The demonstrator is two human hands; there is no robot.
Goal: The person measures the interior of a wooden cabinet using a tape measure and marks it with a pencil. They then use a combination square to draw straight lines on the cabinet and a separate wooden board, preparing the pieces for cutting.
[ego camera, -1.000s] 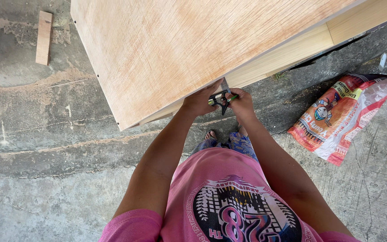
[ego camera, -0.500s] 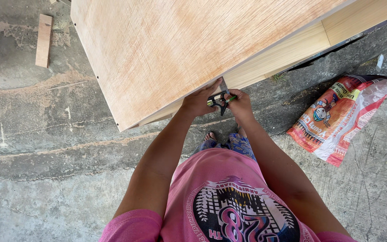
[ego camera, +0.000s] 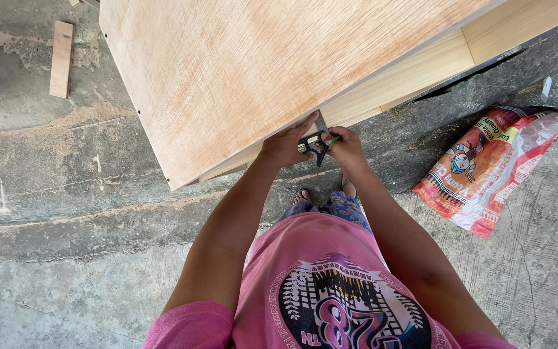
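The person stands at the near edge of a big plywood box [ego camera: 259, 71] that rests on the concrete floor [ego camera: 66, 278], and both hands meet at that edge. The left hand [ego camera: 285, 145] lies with fingers spread flat, pressing a small black square [ego camera: 314, 143] against the box's near edge. The right hand [ego camera: 347, 147] is pinched shut around a green pencil [ego camera: 332, 139], whose tip points left toward the square.

The square sits between the two hands, touching the left one and just beside the right; its metal blade seems to run up onto the top panel, away from the person, though most of it is hidden. The pencil's long axis runs roughly along the box edge, crosswise to that blade. The left hand is the nearer one to the square, and the pencil tip is right at it.

By count: one box, one square, one pencil. One red and white printed sack [ego camera: 492, 171] lies on the floor to the right, well apart from the hands. One short strip of wood [ego camera: 61, 58] lies far off to the left, amid sawdust. The person's feet [ego camera: 324, 192] show below the box edge.
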